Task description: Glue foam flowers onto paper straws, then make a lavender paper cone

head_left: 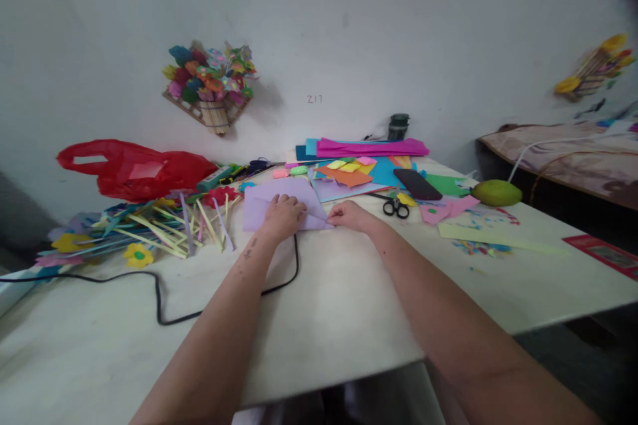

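Note:
A lilac sheet of paper [255, 206] lies on the white table, its near edge folded over. My left hand [285, 216] rests on top of the sheet, fingers laid over it and pressing it down. At the sheet's right corner, my right hand [349, 216] has thumb and fingers pinched on the paper. Black-handled scissors [395, 208] lie to the right of my right hand. Left of the sheet is a pile of thin paper strips [167, 232] and a yellow paper flower [138, 255].
A black cable [172, 323] crosses the table, passing under my left forearm. Behind are a red plastic bag [144, 176], stacked coloured sheets [371, 148] and paper scraps. On the right are a phone [417, 184], a green-yellow fruit [497, 193] and a pale strip [491, 236].

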{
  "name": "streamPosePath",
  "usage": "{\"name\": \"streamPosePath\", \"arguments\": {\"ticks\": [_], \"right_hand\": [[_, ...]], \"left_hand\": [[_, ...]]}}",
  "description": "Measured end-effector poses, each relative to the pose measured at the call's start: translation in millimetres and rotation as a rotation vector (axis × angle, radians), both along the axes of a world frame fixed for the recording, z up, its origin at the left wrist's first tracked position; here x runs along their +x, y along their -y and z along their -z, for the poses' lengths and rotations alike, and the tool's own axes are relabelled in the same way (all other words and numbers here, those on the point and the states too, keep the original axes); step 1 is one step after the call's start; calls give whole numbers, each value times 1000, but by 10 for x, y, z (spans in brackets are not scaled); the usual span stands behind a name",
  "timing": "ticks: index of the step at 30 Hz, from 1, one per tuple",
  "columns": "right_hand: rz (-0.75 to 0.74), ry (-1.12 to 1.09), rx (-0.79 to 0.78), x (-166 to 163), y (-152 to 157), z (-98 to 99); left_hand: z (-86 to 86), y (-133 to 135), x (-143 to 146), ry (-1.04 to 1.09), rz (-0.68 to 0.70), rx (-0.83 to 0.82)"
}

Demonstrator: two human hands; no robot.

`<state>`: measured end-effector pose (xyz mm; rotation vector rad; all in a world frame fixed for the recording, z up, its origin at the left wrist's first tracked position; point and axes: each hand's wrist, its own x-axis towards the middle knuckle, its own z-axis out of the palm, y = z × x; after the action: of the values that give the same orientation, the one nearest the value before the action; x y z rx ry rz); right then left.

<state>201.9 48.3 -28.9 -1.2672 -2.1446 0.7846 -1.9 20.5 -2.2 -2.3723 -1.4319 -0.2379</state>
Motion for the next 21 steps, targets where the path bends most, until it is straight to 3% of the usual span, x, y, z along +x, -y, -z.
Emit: {"name": "streamPosePath", "arguments": {"ticks": [8,21], "right_hand": [[-21,85,37,-15,-6,-9],[56,436,202,-29,36,-64]], "left_hand": [[32,48,237,-35,217,-70],[43,92,292,-38,229,-118]]}}
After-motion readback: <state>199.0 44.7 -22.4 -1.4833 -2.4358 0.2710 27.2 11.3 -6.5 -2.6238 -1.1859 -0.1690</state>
